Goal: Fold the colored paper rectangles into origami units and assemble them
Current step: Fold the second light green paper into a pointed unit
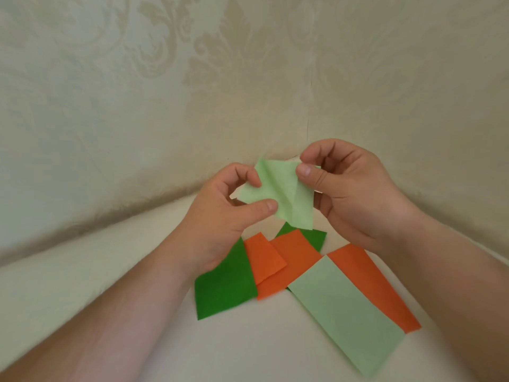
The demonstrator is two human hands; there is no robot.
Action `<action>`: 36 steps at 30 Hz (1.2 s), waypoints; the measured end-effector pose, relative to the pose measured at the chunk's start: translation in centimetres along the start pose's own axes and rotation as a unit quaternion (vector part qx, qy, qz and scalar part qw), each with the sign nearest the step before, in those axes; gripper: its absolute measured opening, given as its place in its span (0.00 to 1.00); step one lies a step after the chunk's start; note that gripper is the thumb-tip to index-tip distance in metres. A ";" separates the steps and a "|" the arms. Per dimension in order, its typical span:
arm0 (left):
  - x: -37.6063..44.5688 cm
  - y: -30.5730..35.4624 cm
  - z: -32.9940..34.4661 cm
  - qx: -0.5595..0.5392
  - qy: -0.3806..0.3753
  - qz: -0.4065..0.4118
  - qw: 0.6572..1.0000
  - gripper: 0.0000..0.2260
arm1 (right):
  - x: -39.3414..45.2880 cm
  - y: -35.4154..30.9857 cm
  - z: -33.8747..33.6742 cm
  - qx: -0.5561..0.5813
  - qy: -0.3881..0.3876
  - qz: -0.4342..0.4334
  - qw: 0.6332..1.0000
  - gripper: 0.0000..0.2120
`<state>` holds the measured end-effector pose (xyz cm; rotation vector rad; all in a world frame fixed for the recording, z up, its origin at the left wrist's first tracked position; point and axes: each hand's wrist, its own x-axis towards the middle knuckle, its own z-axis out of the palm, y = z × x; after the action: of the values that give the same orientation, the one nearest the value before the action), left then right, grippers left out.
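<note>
Left hand and right hand raised together, fingers curled, pinching.

**Pale green sheet creased in mid-air**

A creased pale green paper is held above the pile. Below lie two dark green rectangles, overlapping orange rectangles and a flat pale green rectangle, partly covering another orange strip.

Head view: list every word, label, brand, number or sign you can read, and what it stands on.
None: no readable text anywhere in this view.
The folded light green paper held by the left hand and right hand is blank.
The flat sheets on the table are plain dark green, orange and light green.
The wallpaper shows ornament only.
</note>
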<state>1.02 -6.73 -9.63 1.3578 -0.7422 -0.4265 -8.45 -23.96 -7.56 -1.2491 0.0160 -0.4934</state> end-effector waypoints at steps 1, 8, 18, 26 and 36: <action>0.0 -0.1 0.1 -0.008 0.006 0.002 1.000 0.14 | 0.1 0.0 -0.1 0.018 0.001 0.000 1.000 0.05; 0.7 0.5 -0.3 -0.061 0.103 0.016 0.993 0.16 | 0.2 0.2 -0.9 -0.169 -0.029 -0.059 0.983 0.18; 0.3 0.7 -0.5 0.102 0.098 0.008 0.990 0.22 | -0.1 0.2 -1.1 -0.308 -0.091 0.049 0.946 0.16; 0.6 0.4 -1.0 0.073 0.076 0.006 0.994 0.19 | -0.2 -0.2 -1.6 -0.410 -0.131 -0.012 0.903 0.28; 0.2 0.7 -0.4 -0.031 -0.015 -0.044 0.998 0.14 | -0.3 0.7 -1.7 -0.377 -0.118 -0.081 0.915 0.19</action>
<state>1.36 -6.43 -8.89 1.3316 -0.6896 -0.5371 -8.91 -25.22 -8.83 -2.0788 -0.1137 -0.4921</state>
